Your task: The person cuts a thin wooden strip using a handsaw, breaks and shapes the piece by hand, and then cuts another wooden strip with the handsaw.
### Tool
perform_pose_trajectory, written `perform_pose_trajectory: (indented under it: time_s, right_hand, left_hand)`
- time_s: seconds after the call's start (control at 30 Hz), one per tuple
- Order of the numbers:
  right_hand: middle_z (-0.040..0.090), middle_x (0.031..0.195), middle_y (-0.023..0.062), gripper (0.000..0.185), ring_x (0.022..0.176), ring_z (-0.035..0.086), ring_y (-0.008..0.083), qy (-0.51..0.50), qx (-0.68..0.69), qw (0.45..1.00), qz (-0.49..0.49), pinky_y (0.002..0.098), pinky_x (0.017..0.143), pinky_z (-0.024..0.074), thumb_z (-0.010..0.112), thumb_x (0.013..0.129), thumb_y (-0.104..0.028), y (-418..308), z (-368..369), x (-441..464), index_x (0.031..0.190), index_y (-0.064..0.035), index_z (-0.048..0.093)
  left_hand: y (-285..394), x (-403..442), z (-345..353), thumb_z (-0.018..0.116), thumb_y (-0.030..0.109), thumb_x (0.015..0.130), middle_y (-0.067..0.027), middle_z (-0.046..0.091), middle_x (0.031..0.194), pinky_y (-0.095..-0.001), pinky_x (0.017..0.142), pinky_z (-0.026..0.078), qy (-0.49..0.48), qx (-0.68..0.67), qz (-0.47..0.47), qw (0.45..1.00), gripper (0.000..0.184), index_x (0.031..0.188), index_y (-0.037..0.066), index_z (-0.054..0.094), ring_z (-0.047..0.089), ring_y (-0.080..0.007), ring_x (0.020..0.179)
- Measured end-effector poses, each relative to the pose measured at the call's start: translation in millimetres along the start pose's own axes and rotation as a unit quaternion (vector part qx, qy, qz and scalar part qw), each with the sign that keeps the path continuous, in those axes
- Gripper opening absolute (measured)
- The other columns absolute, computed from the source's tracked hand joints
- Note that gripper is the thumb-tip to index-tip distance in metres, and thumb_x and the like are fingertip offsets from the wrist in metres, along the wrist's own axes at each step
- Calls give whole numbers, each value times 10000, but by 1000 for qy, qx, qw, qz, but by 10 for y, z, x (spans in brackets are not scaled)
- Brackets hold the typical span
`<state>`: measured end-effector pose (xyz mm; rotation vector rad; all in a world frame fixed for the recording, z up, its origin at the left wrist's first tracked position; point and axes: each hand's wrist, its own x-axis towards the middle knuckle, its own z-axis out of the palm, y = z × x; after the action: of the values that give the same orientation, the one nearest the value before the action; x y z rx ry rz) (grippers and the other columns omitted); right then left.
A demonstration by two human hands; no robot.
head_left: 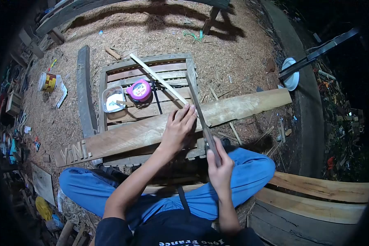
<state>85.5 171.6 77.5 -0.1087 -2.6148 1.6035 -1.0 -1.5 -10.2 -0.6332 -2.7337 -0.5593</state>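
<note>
My left hand (178, 127) presses the near end of a thin pale wooden strip (158, 78) against a long plank (139, 137), fingers close together over it. In my right hand (220, 166) is the handle end of a long, narrow, dark bladed tool (201, 110), seen nearly edge-on. It points away from me and crosses the plank just right of my left fingertips, by the strip's end. Whether its edge has teeth I cannot make out. Wooden letters (76, 151) stand at the plank's left end.
Under the plank lies a slatted wooden frame (103, 92), bearing a pink round container (140, 90) and a clear tub (113, 99) of white stuff with a stick in it. A yellow-patterned tub (48, 82) stands left. Boards (315, 203) lie at right; a beam (85, 90) lies left.
</note>
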Motion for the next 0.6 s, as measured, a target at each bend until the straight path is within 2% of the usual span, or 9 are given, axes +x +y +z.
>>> perform_pose_trajectory:
  time_s: [0.17,0.23,0.27,0.37,0.4,0.47,0.5,0.6]
  right_hand:
    - [733,1040,251,431,963,732,171,5,-23,1000,-18,325,799,551,658,972,-121,74,-137,-294,1374,24,599]
    - [732,1053,251,434,980,734,177,2,-9,1000,13,326,799,551,662,969,-122,-20,-162,-316,1373,24,600]
    - [712,1218,154,445,1084,617,114,-16,3,999,44,288,921,500,637,997,-108,-11,-129,-252,1400,68,571]
    - [720,1189,121,438,1053,619,108,-23,1,999,36,293,905,506,641,991,-102,-66,-36,1,1394,60,578]
    - [720,1189,121,438,1053,619,108,-20,4,999,35,293,905,506,641,991,-102,-92,-78,-54,1394,60,578]
    - [723,1174,124,441,1046,624,114,-44,3,994,102,294,908,510,647,986,-108,-115,-246,-288,1388,62,582]
    - [732,1087,249,420,1023,672,120,0,-2,1000,-10,338,828,551,660,964,-100,-80,-236,-313,1365,15,612]
    - [741,1076,221,423,989,661,112,12,-13,1000,8,318,856,543,665,964,-104,-45,-199,-314,1357,42,610]
  left_hand:
    - [18,22,-39,751,108,733,-127,484,1557,-490,1162,343,-3,-21,-6,1000,734,1429,20,536,395,-279,1487]
    - [33,39,-59,751,98,733,-126,482,1557,-488,1157,350,1,-9,-3,1000,724,1421,22,541,405,-279,1478]
    - [30,32,-63,751,94,732,-126,483,1557,-487,1155,352,-1,1,-4,1000,722,1419,23,543,409,-278,1475]
    - [33,22,-32,745,77,720,-129,483,1555,-483,1153,358,29,6,5,1000,726,1416,24,546,417,-276,1468]
    - [28,22,-59,725,63,720,-140,507,1534,-489,1148,362,20,1,3,1000,699,1397,14,556,428,-287,1464]
    - [17,25,-24,727,52,701,-152,525,1519,-492,1149,361,25,-11,-2,1000,709,1388,7,556,432,-297,1467]
    - [12,50,-24,727,52,701,-152,525,1519,-492,1149,361,31,-10,-2,999,709,1388,7,556,432,-297,1467]
    - [22,56,30,803,108,637,-174,487,1546,-485,1155,354,22,7,-18,1000,856,1433,-4,509,415,-309,1475]
